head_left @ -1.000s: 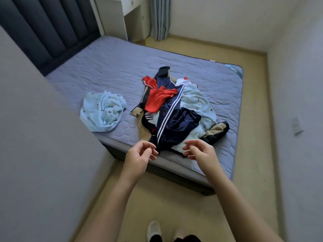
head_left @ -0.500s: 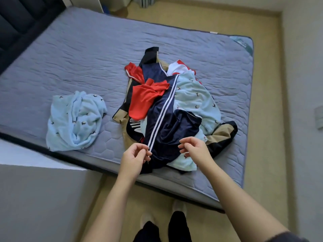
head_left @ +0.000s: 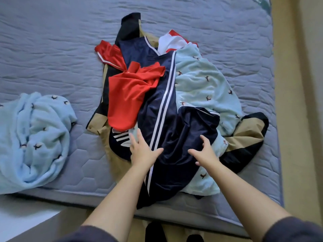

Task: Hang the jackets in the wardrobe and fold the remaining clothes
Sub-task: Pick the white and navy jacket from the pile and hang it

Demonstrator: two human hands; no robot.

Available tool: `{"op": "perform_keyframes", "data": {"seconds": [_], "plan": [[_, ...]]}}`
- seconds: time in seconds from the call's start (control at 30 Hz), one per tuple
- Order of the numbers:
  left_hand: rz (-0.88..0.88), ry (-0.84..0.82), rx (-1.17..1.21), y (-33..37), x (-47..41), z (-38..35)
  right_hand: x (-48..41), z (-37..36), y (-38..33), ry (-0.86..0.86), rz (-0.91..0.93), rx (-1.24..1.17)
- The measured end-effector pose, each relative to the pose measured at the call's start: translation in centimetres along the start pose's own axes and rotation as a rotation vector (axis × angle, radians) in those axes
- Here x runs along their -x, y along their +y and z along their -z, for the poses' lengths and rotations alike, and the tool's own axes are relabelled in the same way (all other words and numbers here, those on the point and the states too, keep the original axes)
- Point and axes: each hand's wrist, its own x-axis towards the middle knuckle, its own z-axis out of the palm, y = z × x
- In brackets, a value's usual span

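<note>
two-handed, we are hovering over the navy jacket (head_left: 167, 119): our left hand (head_left: 143, 151) is resting straight-fingered by its stripes, our right hand (head_left: 205, 153) is hanging loosely curved, both holding nothing.

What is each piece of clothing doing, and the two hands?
navy jacket: crumpled, lying on top.
red shirt: crumpled, unfolded.
tan and black jacket: underneath, mostly covered.
blue bundle: crumpled, lying apart.
left hand: open, at navy jacket.
right hand: open, at navy jacket.
</note>
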Motion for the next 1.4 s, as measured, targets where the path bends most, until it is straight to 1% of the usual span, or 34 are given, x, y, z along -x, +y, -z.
{"op": "perform_keyframes", "data": {"seconds": [0.07,0.13,0.17,0.2,0.27,0.3,0.33,0.37,0.4,0.43,0.5,0.53,0.57,0.6,0.63,0.67,0.7,0.77,0.87,0.9,0.97,1.0,1.03,1.1,1.13,1.17,1.2,1.23,1.27,1.3,1.33,1.37,1.4], "plan": [[-0.022,-0.003,-0.048,0.0,-2.3,0.0,-1.4,-1.1,-0.2,-0.047,-0.007,-0.044],[-0.077,-0.040,-0.061,0.2,-4.0,0.5,-2.2,-1.6,-0.6,-0.074,0.002,-0.007],[-0.141,-0.041,0.019,0.5,-4.6,1.0,-2.5,-1.8,-0.8,-0.074,0.001,0.011],[-0.198,-0.021,0.192,0.8,-5.1,1.7,-2.7,-1.8,-1.0,-0.060,-0.006,0.020],[-0.218,0.051,0.739,1.5,-5.7,4.7,-3.0,-1.9,-1.2,-0.004,-0.004,0.028],[-0.208,0.047,1.019,1.7,-6.0,6.6,-3.1,-2.1,-1.5,0.026,0.007,0.035],[-0.217,-0.007,1.206,1.5,-6.3,8.4,-3.2,-2.5,-1.9,0.046,0.021,0.039],[-0.233,-0.083,1.251,1.3,-6.6,9.6,-3.2,-3.2,-2.6,0.047,0.030,0.028],[-0.240,-0.176,1.161,1.1,-6.6,10.4,-3.2,-4.2,-3.4,0.033,0.032,-0.010],[-0.234,-0.306,0.980,1.0,-6.5,10.8,-3.3,-5.3,-4.4,0.013,0.024,-0.075],[-0.181,-0.584,0.519,0.9,-6.4,10.2,-4.1,-7.3,-6.4,0.033,-0.018,-0.180],[-0.168,-0.616,0.348,0.5,-6.7,9.7,-4.7,-8.0,-7.2,0.079,-0.058,-0.186],[-0.178,-0.512,0.230,0.0,-7.3,9.5,-5.3,-8.4,-7.8,0.137,-0.108,-0.145],[-0.186,-0.285,0.126,-0.4,-8.4,9.7,-5.7,-8.7,-8.1,0.196,-0.157,-0.054],[-0.165,-0.023,0.045,-0.6,-9.7,10.2,-6.1,-8.9,-8.2,0.236,-0.197,0.078],[-0.134,0.154,-0.008,-0.7,-11.1,10.9,-6.4,-9.1,-8.1,0.258,-0.221,0.220],[-0.117,0.228,-0.055,-0.4,-12.6,11.3,-6.8,-9.2,-7.8,0.267,-0.223,0.331],[-0.109,0.208,-0.178,0.3,-15.3,11.4,-7.7,-9.4,-7.0,0.284,-0.139,0.424],[-0.163,0.065,-0.377,0.9,-17.2,10.0,-8.2,-8.9,-5.1,0.347,0.012,0.394],[-0.183,0.062,-0.384,0.9,-17.4,9.5,-8.2,-8.6,-4.6,0.366,0.047,0.360],[-0.212,0.138,-0.320,0.8,-16.9,8.5,-7.8,-8.0,-4.1,0.386,0.074,0.251],[-0.248,0.185,-0.266,0.6,-16.7,8.0,-7.6,-7.9,-4.1,0.391,0.075,0.156],[-0.289,0.191,-0.200,0.5,-16.6,7.7,-7.3,-7.9,-4.3,0.389,0.073,0.032],[-0.282,0.069,-0.107,0.8,-16.8,7.9,-6.7,-8.4,-5.3,0.355,0.070,-0.222],[-0.282,0.033,-0.115,1.0,-17.2,8.2,-6.3,-8.8,-6.0,0.315,0.064,-0.316],[-0.298,0.043,-0.124,1.1,-17.5,8.4,-6.0,-9.3,-6.6,0.265,0.050,-0.387],[-0.304,0.116,-0.073,1.2,-17.4,8.6,-5.7,-9.7,-7.1,0.220,0.032,-0.458],[-0.305,0.196,0.023,1.2,-17.3,8.6,-5.5,-10.0,-7.8,0.186,0.015,-0.547],[-0.312,0.237,0.153,1.1,-16.6,8.6,-5.3,-10.3,-8.5,0.164,-0.002,-0.653],[-0.310,0.206,0.267,0.6,-15.9,8.4,-5.1,-10.7,-9.1,0.141,-0.016,-0.761],[-0.302,0.135,0.365,0.0,-14.9,8.1,-4.8,-11.1,-9.9,0.101,-0.023,-0.847],[-0.296,0.046,0.441,-0.6,-13.9,7.9,-4.4,-11.6,-10.7,0.038,-0.022,-0.881],[-0.282,-0.049,0.515,-0.9,-12.7,8.1,-3.8,-12.4,-11.5,-0.045,-0.016,-0.860]]}}
